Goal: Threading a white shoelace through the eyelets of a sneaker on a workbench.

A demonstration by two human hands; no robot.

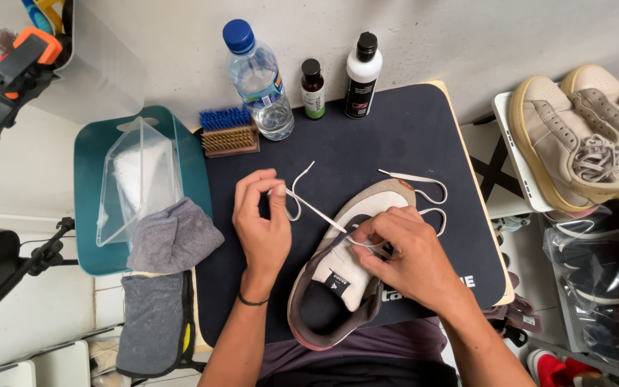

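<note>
A grey and white sneaker (338, 287) lies on a dark blue mat (395, 136), heel toward me. My left hand (261, 222) pinches a white shoelace (313, 208) and holds it taut, up and to the left of the shoe. My right hand (402, 251) rests on the shoe's tongue and eyelets, its fingers gripping the lace where it enters the shoe. Loose ends of lace (424, 190) curl on the mat beside the toe.
At the mat's far edge stand a water bottle (259, 79), a small dark bottle (313, 89), a white bottle (362, 75) and a blue brush (228, 130). Left: a teal tray (91, 208) with a clear container (137, 175) and grey cloths (173, 236). Beige sneakers (582, 140) sit on the right.
</note>
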